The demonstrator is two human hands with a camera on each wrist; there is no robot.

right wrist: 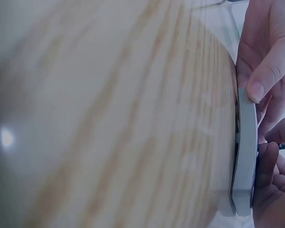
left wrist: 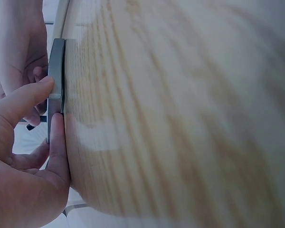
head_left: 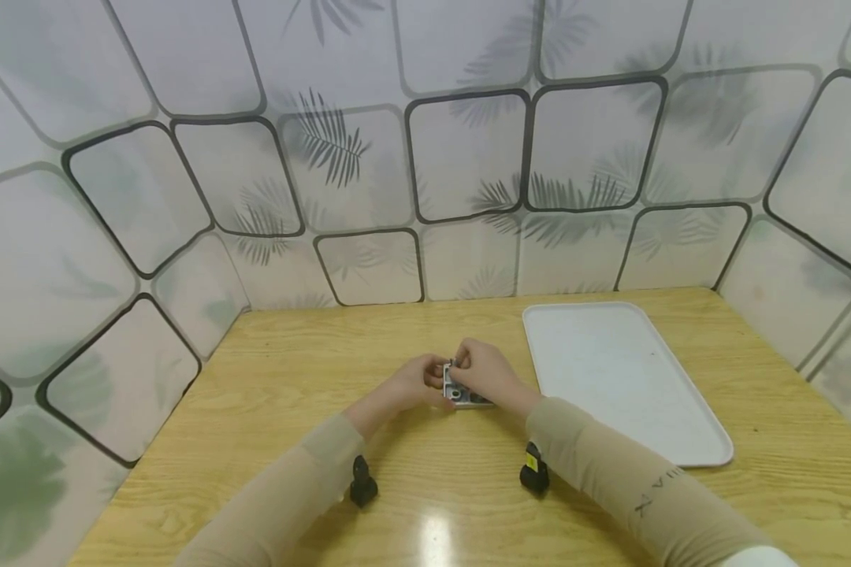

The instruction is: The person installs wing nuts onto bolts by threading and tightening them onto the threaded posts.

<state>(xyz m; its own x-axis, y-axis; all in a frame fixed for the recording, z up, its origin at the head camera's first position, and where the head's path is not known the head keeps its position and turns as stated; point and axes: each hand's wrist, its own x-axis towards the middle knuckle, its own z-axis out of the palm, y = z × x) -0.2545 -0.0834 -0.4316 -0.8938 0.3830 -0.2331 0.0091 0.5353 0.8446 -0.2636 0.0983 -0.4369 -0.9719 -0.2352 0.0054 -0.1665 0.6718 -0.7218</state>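
Note:
A small flat silver-grey block [head_left: 451, 400] with round dark-centred fittings on its top lies on the wooden table [head_left: 369, 346], between the hands. The left hand [head_left: 407, 384] grips it by its edge, thumb along the near side [right wrist: 247, 152] and fingers round the far corner. Over the block's top, the right hand [head_left: 488, 374] pinches a thin dark threaded piece, like a screw [right wrist: 283, 146], between thumb and forefinger. The piece's dark end [left wrist: 30, 127] sticks out past the fingertips in the left wrist view. Its other end is hidden by the fingers.
A white rectangular tray [head_left: 610, 370] lies to the right, beside the right forearm. Black wrist-worn devices hang below the left sleeve [head_left: 362, 482] and the right sleeve [head_left: 534, 471]. A patterned curtain [head_left: 369, 165] encloses the table at the back and sides.

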